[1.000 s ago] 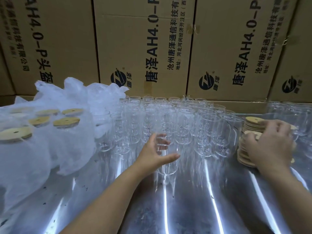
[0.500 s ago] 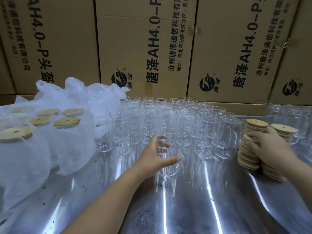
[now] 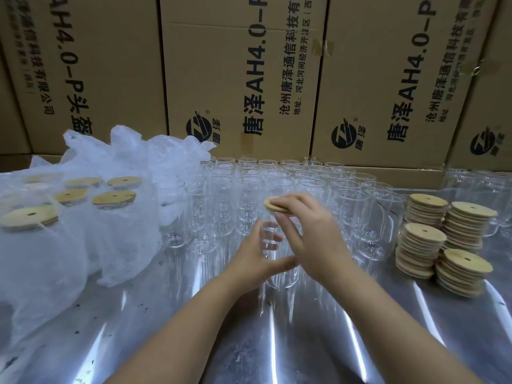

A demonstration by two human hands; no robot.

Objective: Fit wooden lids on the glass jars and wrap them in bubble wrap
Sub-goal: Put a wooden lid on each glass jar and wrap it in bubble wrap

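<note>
The near half of the shiny desk (image 3: 304, 342) is lying open, giving room to pass in from the near edge on either side of the two forearms. Beyond it, a dense block of upright glass jars (image 3: 238, 195) is filling the middle, packed close and leaving no lane between them. Bubble wrap (image 3: 83, 239) bundled over lidded jars is crowding the left side. Four stacks of wooden lids (image 3: 443, 239) are hemming in the right, with more jars (image 3: 476, 184) standing behind them. Cardboard boxes (image 3: 235, 79) are walling off the far side. The left hand (image 3: 255, 256), gripping the front jar (image 3: 282, 273), and the right hand (image 3: 313, 234), pinching a lid (image 3: 273, 205) above it, are occupying the centre.
</note>
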